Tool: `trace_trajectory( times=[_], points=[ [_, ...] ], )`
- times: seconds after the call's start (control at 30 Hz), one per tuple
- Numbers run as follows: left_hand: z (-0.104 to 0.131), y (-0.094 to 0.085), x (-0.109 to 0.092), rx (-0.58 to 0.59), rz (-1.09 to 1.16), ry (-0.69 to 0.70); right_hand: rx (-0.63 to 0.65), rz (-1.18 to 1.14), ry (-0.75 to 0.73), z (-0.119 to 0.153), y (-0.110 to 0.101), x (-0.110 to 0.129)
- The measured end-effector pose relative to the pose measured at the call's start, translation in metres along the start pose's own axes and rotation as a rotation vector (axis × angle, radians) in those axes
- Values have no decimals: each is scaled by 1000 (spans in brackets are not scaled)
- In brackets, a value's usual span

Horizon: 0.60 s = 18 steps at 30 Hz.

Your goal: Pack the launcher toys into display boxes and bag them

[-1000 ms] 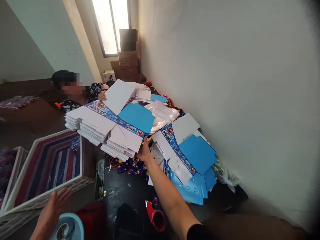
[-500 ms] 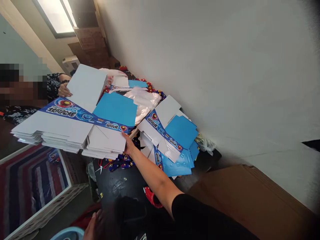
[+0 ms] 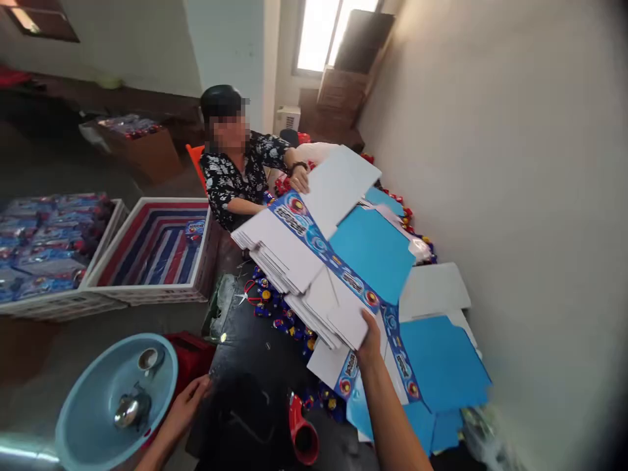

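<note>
Holding of the carton stack (image 3: pixel 338 258) is in progress, shared between two people. The right hand (image 3: pixel 370 343) grips the near corner of the stack, thumb on the top sheet; the fingers beneath are hidden. The left hand (image 3: pixel 189 405) is unfolded and holds nothing visible – it is beside the left edge of the worktop (image 3: pixel 238 366), near the basin (image 3: pixel 69 425).

Position of the carton stack: tilted, over the middle of the worktop toward its far end. Contact with the surface below cannot be determined. At the far side, a co-worker (image 3: pixel 248 167) has one hand (image 3: pixel 299 178) on the white panel; the other hand is hidden behind the sheets.

Status, as judged: partway. A second stack (image 3: pixel 441 360) of similar printed sheets lies along the right edge of the worktop, next to the wall, with neither hand gripping it. The carton stack itself is not yet released by either person. All sheets that can be made out are flat – none is formed into a box.

Other items: blue toys (image 3: pixel 279 324) lie beneath and beside the stack; scissors (image 3: pixel 248 294) rest near the left edge; a red hollow object (image 3: pixel 298 425) is at the near edge. Beyond the left edge, a lined crate (image 3: pixel 157 296) contains one packet (image 3: pixel 195 230), and the adjoining crate (image 3: pixel 105 248) is loaded with many packets.
</note>
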<state>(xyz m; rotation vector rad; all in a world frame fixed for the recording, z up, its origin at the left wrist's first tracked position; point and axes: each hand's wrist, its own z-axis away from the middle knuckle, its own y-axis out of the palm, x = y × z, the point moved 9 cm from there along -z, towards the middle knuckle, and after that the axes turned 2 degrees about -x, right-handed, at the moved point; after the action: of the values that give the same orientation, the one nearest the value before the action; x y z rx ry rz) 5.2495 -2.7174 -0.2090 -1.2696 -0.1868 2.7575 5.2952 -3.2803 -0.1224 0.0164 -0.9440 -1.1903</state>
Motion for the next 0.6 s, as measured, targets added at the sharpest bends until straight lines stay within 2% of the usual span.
trace_trajectory(
  times=[0.1, 0.17, 0.23, 0.27, 0.3, 0.37, 0.47, 0.6],
  points=[
    [-11, 7, 17, 22, 87, -11, -140, 97, -22, 3, -58, 4],
    [-21, 17, 24, 45, 104, -29, -218, 143, -37, 9, -89, 2],
    [-34, 30, 17, 80, 95, -36, -273, 177, -34, 14, -109, -1],
    [-41, 37, 7, 98, 82, -32, -290, 191, -19, 16, -117, -4],
    [-49, 44, -8, 109, 63, -17, -301, 201, 0, 17, -122, -6],
    [-66, 58, -55, 120, -4, 71, -312, 209, 45, 16, -130, -8],
    [-95, 87, -146, 145, -115, 258, -312, 184, 105, 12, -136, -7],
    [-138, 145, -267, 245, -196, 462, -292, 113, 178, 5, -139, 3]
  ],
)
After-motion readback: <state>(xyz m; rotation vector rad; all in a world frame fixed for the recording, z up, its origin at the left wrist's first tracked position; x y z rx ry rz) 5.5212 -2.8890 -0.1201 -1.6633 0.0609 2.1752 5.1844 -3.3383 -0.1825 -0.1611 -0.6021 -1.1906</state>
